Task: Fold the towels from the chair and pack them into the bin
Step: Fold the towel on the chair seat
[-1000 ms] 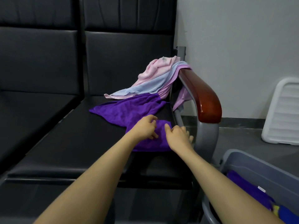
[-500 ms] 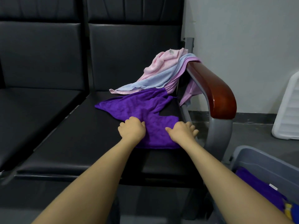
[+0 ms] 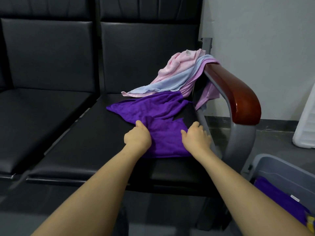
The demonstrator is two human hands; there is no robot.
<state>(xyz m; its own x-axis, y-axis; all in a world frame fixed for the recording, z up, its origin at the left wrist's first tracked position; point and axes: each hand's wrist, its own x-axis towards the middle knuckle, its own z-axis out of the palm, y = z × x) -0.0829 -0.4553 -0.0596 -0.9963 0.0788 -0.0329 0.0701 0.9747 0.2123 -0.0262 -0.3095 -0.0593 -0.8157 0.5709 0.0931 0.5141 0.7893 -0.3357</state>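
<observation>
Both hands are on the crumpled deep-purple microfibre towel [image 3: 153, 114], which lies on the black padded chair seat [image 3: 95, 133] straight ahead, its long axis running away toward the back-left. The left hand [image 3: 137, 136] pinches the near-left edge with curled fingers; the right hand [image 3: 196, 137] grips the near-right edge by the grey chair frame. Both are equally near. Compared with a second ago, the hands have spread apart, stretching the near edge flat. The grey plastic bin [image 3: 279, 169] waits lower right.
</observation>
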